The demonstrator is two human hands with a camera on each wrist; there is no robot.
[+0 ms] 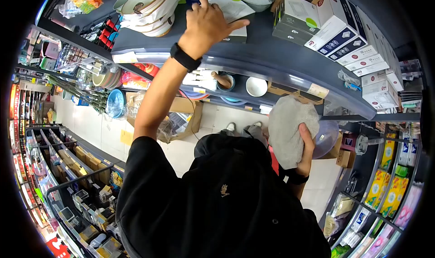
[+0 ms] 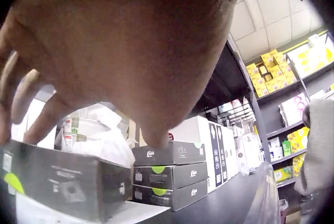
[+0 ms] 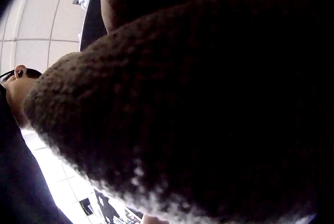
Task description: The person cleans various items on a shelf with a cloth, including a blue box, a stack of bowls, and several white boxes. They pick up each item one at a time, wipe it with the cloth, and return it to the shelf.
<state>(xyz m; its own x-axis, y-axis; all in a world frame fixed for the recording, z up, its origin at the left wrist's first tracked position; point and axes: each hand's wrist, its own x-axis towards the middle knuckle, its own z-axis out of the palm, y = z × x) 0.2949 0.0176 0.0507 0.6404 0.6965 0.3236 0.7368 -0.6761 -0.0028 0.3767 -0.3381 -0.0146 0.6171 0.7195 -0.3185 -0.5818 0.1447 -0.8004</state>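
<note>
My left hand [image 1: 206,24] reaches over the upper shelf, thumb stretched out to the side. In the left wrist view its fingers [image 2: 44,119] hang down at the top edge of a dark grey box [image 2: 68,182] with a green mark. A pale sheet or flap [image 1: 232,8] with a green dot lies beside that hand in the head view. Lower right, my right hand [image 1: 308,149] grips a folded grey cloth [image 1: 290,126], thumb over its near face. The cloth fills most of the right wrist view, where its underside is dark.
Stacked bowls [image 1: 149,11] wrapped in paper stand left of my left hand. Grey boxes [image 1: 297,20] and a row of white boxes [image 1: 349,36] line the shelf's right part. Below are a white bowl [image 1: 257,86] and an open carton [image 1: 186,117] on the floor.
</note>
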